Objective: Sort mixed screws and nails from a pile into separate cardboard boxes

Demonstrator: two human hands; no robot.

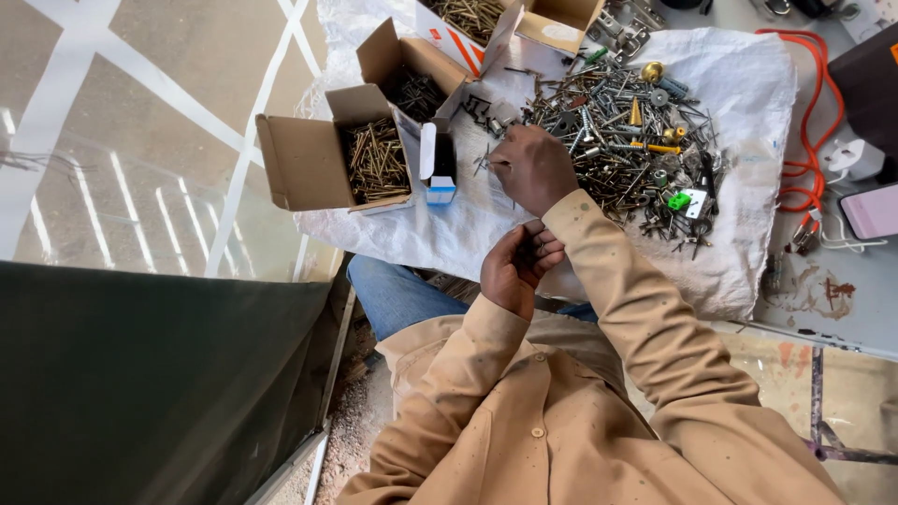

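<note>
Crowding right hand [531,166]: screw pile [625,140], open boxes [365,154]; pinch unclear.

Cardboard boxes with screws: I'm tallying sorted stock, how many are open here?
3: one left of the right hand, one behind it, one at the top edge, partly cut off; others may be hidden.

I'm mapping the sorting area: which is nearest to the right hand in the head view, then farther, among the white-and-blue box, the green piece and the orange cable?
From the right hand:
1. White-and-blue box, image left.
2. Green piece, image right, in the pile.
3. Orange cable, far right edge.
</note>
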